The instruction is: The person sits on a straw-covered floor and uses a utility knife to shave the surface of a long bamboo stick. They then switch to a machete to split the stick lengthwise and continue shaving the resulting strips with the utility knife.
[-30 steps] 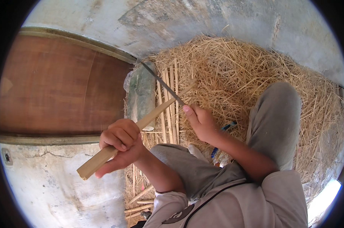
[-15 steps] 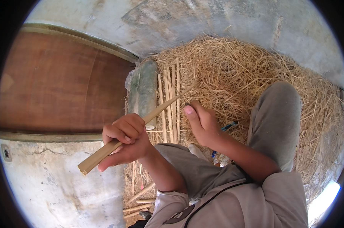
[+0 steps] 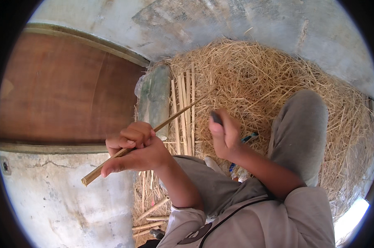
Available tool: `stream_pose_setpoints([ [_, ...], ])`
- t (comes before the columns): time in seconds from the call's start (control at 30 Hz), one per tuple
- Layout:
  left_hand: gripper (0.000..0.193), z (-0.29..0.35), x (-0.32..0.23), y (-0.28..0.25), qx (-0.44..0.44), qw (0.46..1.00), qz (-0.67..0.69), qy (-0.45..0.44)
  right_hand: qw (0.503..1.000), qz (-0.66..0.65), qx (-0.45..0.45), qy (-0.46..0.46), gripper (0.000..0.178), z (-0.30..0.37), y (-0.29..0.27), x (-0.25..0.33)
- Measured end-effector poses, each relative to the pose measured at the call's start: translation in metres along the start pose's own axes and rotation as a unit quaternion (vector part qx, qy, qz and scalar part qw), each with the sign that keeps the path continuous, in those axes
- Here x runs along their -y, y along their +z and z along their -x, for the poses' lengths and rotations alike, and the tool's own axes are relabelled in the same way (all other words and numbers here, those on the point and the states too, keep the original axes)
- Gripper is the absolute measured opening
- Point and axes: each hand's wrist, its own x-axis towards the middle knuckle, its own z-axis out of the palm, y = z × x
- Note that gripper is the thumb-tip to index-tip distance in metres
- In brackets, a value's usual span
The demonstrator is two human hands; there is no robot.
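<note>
My left hand [image 3: 147, 152] is closed around a long, narrow bamboo strip [image 3: 174, 117]. The strip slants up and to the right, its thicker cut end low by the wall and its thin end over the straw. To the right of it, my right hand [image 3: 225, 134] is closed on a small dark tool [image 3: 216, 117]. Only a short dark piece shows above the fingers; the rest is hidden in the fist. This tool is apart from the strip.
Loose straw [image 3: 253, 66] covers the floor. Several pale strips [image 3: 183, 111] lie beside a greenish wrapped bundle [image 3: 154, 97]. A brown door panel [image 3: 67, 89] stands at left, with a stained wall [image 3: 63, 194] below it. More sticks [image 3: 154, 208] lie near my left elbow.
The strip has turned about its length and now shows a narrower side. My right hand has shifted slightly right and rotated, revealing more of the dark tool. Both hands keep their hold.
</note>
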Motion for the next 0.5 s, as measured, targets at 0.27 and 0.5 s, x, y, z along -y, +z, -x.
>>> stream_pose_setpoints([
  [0.27, 0.071, -0.007, 0.003, 0.008, -0.059, 0.996, -0.069, 0.024, 0.925, 0.182, 0.151, 0.297, 0.051, -0.013, -0.004, -0.03],
  [0.5, 0.066, -0.008, 0.006, 0.018, -0.112, 0.983, -0.137, 0.039, 0.995, 0.087, 0.038, -0.015, 0.05, -0.021, -0.004, 0.034],
])
